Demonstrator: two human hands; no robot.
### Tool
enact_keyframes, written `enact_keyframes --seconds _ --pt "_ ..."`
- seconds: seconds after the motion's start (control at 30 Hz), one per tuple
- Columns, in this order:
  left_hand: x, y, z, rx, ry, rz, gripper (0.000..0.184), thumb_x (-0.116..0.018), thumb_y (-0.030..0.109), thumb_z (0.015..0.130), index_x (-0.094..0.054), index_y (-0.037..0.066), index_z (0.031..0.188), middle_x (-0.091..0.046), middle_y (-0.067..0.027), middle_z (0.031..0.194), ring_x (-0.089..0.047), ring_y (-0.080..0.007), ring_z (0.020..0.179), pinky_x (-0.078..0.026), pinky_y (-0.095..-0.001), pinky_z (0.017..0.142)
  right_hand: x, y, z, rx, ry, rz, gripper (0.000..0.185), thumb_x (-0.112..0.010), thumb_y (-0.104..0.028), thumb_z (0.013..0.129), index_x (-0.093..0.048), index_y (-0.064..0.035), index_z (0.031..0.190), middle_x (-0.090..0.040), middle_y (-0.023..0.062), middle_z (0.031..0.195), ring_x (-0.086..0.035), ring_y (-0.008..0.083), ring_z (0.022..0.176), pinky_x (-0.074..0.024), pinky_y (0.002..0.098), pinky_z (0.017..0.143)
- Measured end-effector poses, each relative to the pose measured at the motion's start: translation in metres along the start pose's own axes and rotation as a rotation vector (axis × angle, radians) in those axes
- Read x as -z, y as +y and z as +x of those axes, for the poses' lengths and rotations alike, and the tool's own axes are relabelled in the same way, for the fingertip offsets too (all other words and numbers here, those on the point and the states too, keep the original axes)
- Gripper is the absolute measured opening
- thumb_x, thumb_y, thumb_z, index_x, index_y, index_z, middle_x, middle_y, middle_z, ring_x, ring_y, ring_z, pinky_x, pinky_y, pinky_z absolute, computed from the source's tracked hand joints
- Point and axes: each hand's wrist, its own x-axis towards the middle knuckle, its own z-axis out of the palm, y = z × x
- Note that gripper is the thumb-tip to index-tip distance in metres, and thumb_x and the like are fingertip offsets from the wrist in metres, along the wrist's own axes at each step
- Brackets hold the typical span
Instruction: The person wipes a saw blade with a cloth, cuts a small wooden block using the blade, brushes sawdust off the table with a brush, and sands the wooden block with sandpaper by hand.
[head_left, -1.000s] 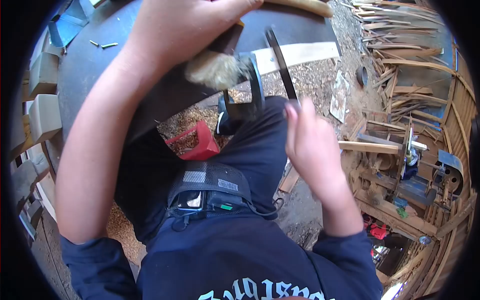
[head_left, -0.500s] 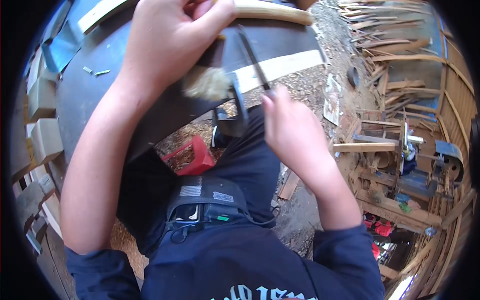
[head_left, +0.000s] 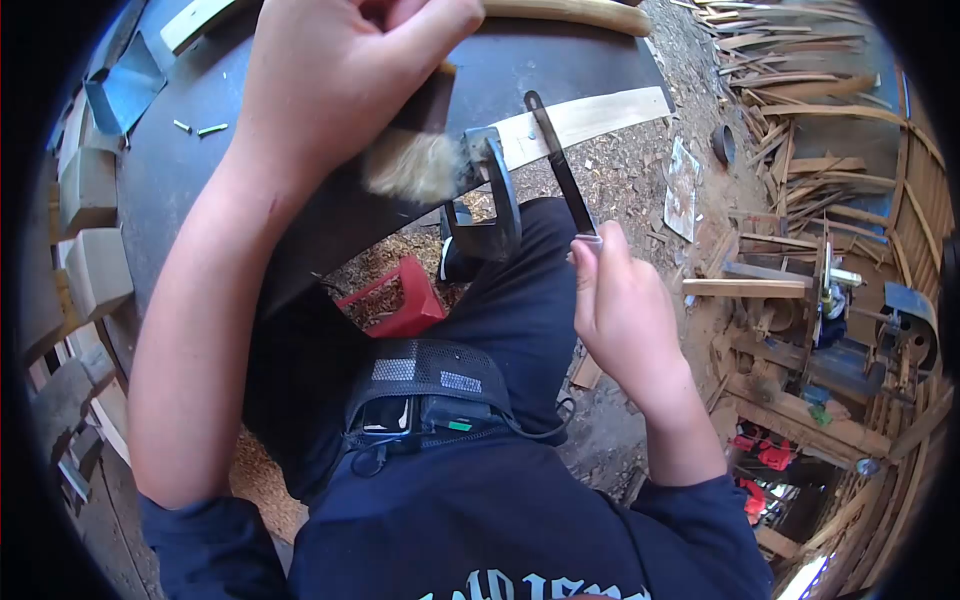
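My left hand (head_left: 350,70) is closed round the handle of a brush (head_left: 415,165), whose pale bristles hang over the dark table top (head_left: 250,150). The tip of the hand is cut off by the top of the view. My right hand (head_left: 630,305) is closed on the near end of a long dark flat tool (head_left: 563,165) with a rounded far end. That far end lies over a pale wood strip (head_left: 610,115) at the table's edge. Between the hands, a dark metal clamp (head_left: 495,195) sits at the edge.
A curved wooden piece (head_left: 570,12) lies across the table's far side. Two small pale bits (head_left: 212,129) and a blue metal piece (head_left: 125,90) are at the left. Below the edge is a red object (head_left: 410,305). Wood scraps (head_left: 800,80) and machinery (head_left: 840,350) stand at the right.
My right hand and the dark tool moved left, then back right, with the view shifting too. My left hand still holds the brush, now a little lower than at first.
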Motion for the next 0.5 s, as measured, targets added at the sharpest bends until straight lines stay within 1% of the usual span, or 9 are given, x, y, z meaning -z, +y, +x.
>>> enact_keyframes --seconds 0.1,0.13,0.2,0.23,0.27,0.3,0.4,0.47,0.5 --pt "-0.003 0.006 0.005 0.055 0.010 -0.073 0.031 -0.069 0.009 0.098 -0.056 0.009 0.069 -0.062 -0.0002 0.061 -0.054 -0.0047 0.053 -0.042 -0.0213 0.048 0.005 -0.008 0.027 0.016 -0.021 -0.041 0.024 -0.055 -0.022 0.107 -0.051 -0.0005 0.098 -0.063 0.0211 0.060 -0.066 0.0451 0.057 -0.0540 0.0530 0.052" --pt "-0.007 0.001 0.003 0.042 0.024 -0.110 0.031 -0.068 0.009 0.098 -0.056 0.009 0.070 -0.062 -0.0001 0.061 -0.053 -0.0045 0.052 -0.041 -0.0209 0.047 0.001 -0.005 0.043 0.094 0.010 -0.007 0.023 -0.054 -0.022 0.107 -0.051 -0.0008 0.098 -0.063 0.0215 0.060 -0.067 0.0450 0.058 -0.0537 0.0535 0.051" --pt "-0.003 -0.002 -0.002 0.006 -0.026 0.004 0.031 -0.068 0.009 0.098 -0.056 0.009 0.070 -0.062 0.0003 0.061 -0.053 -0.0041 0.051 -0.040 -0.0201 0.046 -0.002 -0.005 0.039 0.074 0.005 0.031 0.023 -0.054 -0.022 0.107 -0.051 -0.0009 0.098 -0.063 0.0214 0.060 -0.067 0.0449 0.058 -0.0535 0.0539 0.051" --pt "-0.004 -0.007 -0.002 -0.056 -0.010 0.059 0.030 -0.068 0.009 0.099 -0.056 0.009 0.071 -0.061 0.0004 0.061 -0.053 -0.0039 0.050 -0.040 -0.0200 0.046 -0.002 -0.006 0.038 0.063 0.008 0.048 0.023 -0.054 -0.022 0.107 -0.051 -0.0010 0.099 -0.063 0.0213 0.060 -0.067 0.0448 0.058 -0.0534 0.0541 0.051" --pt "-0.005 -0.012 -0.002 -0.117 0.011 0.115 0.030 -0.068 0.009 0.099 -0.056 0.009 0.071 -0.061 0.0005 0.061 -0.054 -0.0038 0.050 -0.041 -0.0200 0.046 0.004 -0.013 0.018 -0.011 -0.009 -0.043 0.022 -0.054 -0.022 0.107 -0.052 -0.0002 0.101 -0.063 0.0218 0.060 -0.068 0.0444 0.058 -0.0539 0.0541 0.051" --pt "-0.002 -0.013 0.001 -0.125 0.031 0.113 0.030 -0.067 0.009 0.099 -0.056 0.009 0.071 -0.061 0.0006 0.060 -0.054 -0.0037 0.050 -0.041 -0.0201 0.046 0.002 -0.013 0.008 0.005 0.031 -0.016 0.022 -0.054 -0.022 0.106 -0.053 0.0004 0.104 -0.065 0.0224 0.063 -0.069 0.0445 0.059 -0.0543 0.0543 0.052" --pt "-0.001 -0.001 0.002 0.018 0.079 -0.025 0.031 -0.068 0.010 0.099 -0.056 0.009 0.071 -0.060 0.0009 0.060 -0.054 -0.0036 0.051 -0.041 -0.0206 0.047 -0.003 -0.010 0.031 0.045 0.031 0.006 0.022 -0.054 -0.021 0.106 -0.053 0.0015 0.104 -0.066 0.0228 0.063 -0.069 0.0441 0.060 -0.0554 0.0543 0.053" --pt "-0.006 0.007 -0.002 0.061 0.019 -0.053 0.031 -0.067 0.011 0.100 -0.056 0.008 0.071 -0.060 0.0013 0.060 -0.054 -0.0039 0.052 -0.042 -0.0206 0.048 -0.006 -0.012 0.063 0.106 0.062 -0.023 0.021 -0.055 -0.019 0.105 -0.052 0.0021 0.103 -0.066 0.0228 0.063 -0.070 0.0437 0.061 -0.0564 0.0544 0.054" --pt "-0.009 0.011 -0.004 0.084 -0.010 -0.066 0.031 -0.066 0.012 0.100 -0.056 0.008 0.072 -0.059 0.0015 0.060 -0.054 -0.0040 0.052 -0.042 -0.0207 0.049 -0.007 -0.012 0.054 0.053 0.047 0.004 0.021 -0.055 -0.019 0.105 -0.052 0.0018 0.103 -0.066 0.0227 0.064 -0.070 0.0438 0.061 -0.0565 0.0544 0.054"
